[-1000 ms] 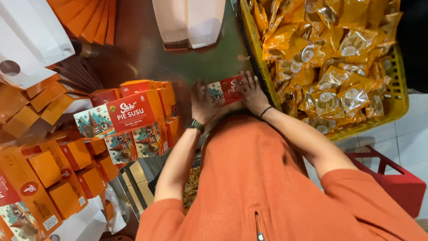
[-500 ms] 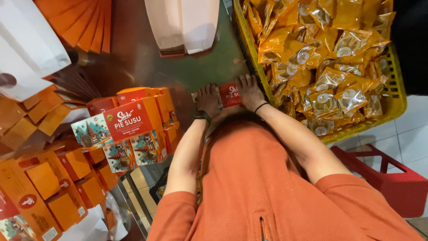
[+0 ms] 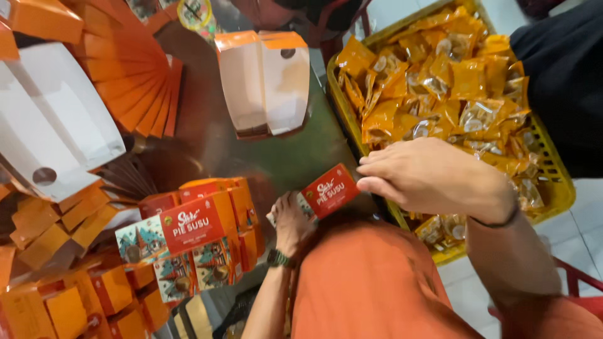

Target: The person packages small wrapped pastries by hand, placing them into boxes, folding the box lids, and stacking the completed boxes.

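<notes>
Two hands work on one small red box (image 3: 330,190) near the front edge of the bench (image 3: 295,163), right by our orange shirt. Our left hand (image 3: 292,221) sits under the box, with its fingers (image 3: 287,202) curled up around the low end, gripping it. We wear a dark watch (image 3: 277,258) on that wrist. Our right hand (image 3: 433,179) comes in from the right side. Its fingers (image 3: 377,184) are stretched out nearly flat, and the tips touch the right end of the red box. We cannot tell if they pinch it or just press on it.

At the right edge of the bench stands a yellow basket (image 3: 553,182) full of shiny orange snack packs (image 3: 440,81). Our right hand is over the near part of it.

On the left side of the bench we see a pile of closed red and orange boxes (image 3: 201,232), just beside our left hand. Behind them, near the far left corner, flat orange cards (image 3: 132,81) are spread out like a fan. An open white and orange box (image 3: 264,81) stands near the far edge, in the middle. Big white folded boxes (image 3: 50,138) lie at the left edge.
</notes>
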